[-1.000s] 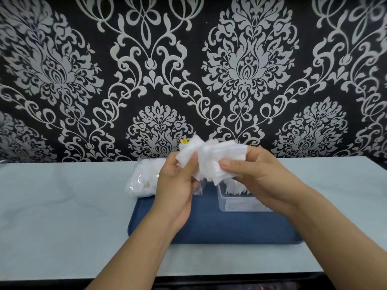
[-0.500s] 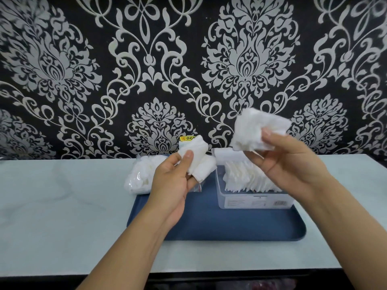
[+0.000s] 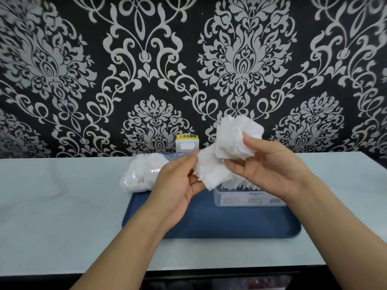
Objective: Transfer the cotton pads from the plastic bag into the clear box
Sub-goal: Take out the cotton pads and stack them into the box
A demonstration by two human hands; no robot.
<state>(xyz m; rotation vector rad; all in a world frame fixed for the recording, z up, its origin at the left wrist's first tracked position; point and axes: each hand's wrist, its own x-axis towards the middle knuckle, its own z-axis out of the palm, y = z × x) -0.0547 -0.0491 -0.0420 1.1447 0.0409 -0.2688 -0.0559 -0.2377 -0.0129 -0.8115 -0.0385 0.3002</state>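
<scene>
My right hand [image 3: 270, 168] grips a thick bunch of white cotton pads [image 3: 236, 139] above the clear box [image 3: 249, 197]. My left hand [image 3: 178, 181] pinches a smaller stack of cotton pads [image 3: 209, 172] that touches the right-hand bunch. The clear box stands on the right of a blue tray [image 3: 209, 225] and holds more pads upright; its back part is hidden behind my hands. The plastic bag [image 3: 140, 174] with remaining pads lies at the tray's left far corner, partly behind my left hand.
The tray rests on a pale tabletop [image 3: 62, 206] against a black and silver patterned wall. A white wall socket with a yellow sticker [image 3: 187, 143] sits just behind the tray. The table's near edge [image 3: 188, 268] runs below my forearms.
One second ago both hands held one bunch together. Half a second ago they were apart, each with its own stack. Now the two stacks are brought back together above the box.
</scene>
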